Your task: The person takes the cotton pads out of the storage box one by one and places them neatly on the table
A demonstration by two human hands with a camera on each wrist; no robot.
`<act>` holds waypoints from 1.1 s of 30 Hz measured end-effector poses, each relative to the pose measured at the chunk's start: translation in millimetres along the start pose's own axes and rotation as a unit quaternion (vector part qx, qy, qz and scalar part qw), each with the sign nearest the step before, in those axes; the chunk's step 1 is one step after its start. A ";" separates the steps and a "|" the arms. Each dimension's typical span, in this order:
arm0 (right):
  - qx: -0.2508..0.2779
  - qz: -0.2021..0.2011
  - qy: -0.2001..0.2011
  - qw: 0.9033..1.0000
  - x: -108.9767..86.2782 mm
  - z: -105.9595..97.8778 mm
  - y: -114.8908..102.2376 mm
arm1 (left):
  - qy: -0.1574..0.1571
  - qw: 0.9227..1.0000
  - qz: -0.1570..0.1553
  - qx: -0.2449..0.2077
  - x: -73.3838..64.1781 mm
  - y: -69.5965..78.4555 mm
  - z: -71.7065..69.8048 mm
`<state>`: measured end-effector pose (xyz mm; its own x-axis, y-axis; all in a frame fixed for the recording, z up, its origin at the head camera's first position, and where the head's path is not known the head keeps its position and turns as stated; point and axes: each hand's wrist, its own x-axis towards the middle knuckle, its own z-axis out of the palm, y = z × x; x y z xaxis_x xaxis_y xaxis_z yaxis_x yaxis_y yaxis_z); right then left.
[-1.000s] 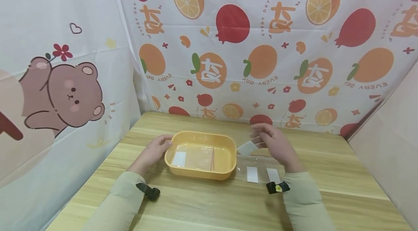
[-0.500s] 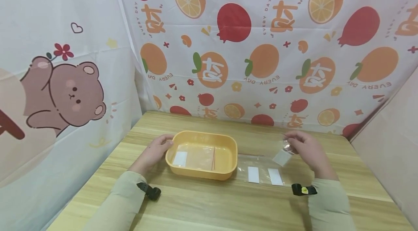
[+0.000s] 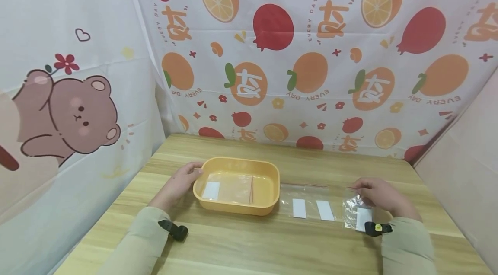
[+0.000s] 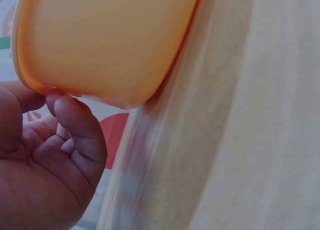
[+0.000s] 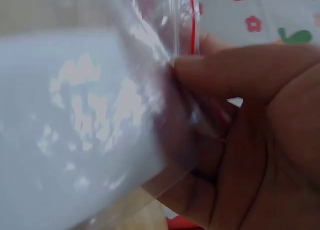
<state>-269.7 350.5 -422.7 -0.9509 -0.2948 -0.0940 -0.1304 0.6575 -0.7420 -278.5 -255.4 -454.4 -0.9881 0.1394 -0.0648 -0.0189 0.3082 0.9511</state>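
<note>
A yellow plastic box (image 3: 238, 209) sits on the wooden table, and my left hand (image 3: 176, 185) holds its left end. In the left wrist view, thumb and finger meet at the end of the box (image 4: 110, 45). Inside the box lies a clear zip bag (image 3: 233, 185) with a white label and a red seal line. My right hand (image 3: 385, 197) pinches another clear zip bag (image 3: 351, 212) near its red-lined top edge, its white label (image 5: 65, 125) hanging toward the wrist camera. To the box's right, clear bags with white labels (image 3: 299, 209) lie flat, overlapping or side by side.
The wooden table (image 3: 249, 244) runs back to a fruit-printed cloth (image 3: 272, 71). A cloth with a bear print (image 3: 81, 115) hangs at the left, and a pale cloth (image 3: 467, 171) closes the right side.
My right hand has carried its zip bag rightward and down, to the right end of the row of bags. My left hand stays at the box.
</note>
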 end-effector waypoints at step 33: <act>-0.156 0.020 0.069 0.985 39.5 40.6 6.2 | 0.006 1.000 -0.001 0.002 -1.1 0.7 2.1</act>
<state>-296.7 314.7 -458.0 -0.9834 -0.1809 -0.0121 -0.1510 0.8541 -0.4978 -277.1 -253.4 -454.3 -0.9897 0.1279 -0.0638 -0.0209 0.3116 0.9500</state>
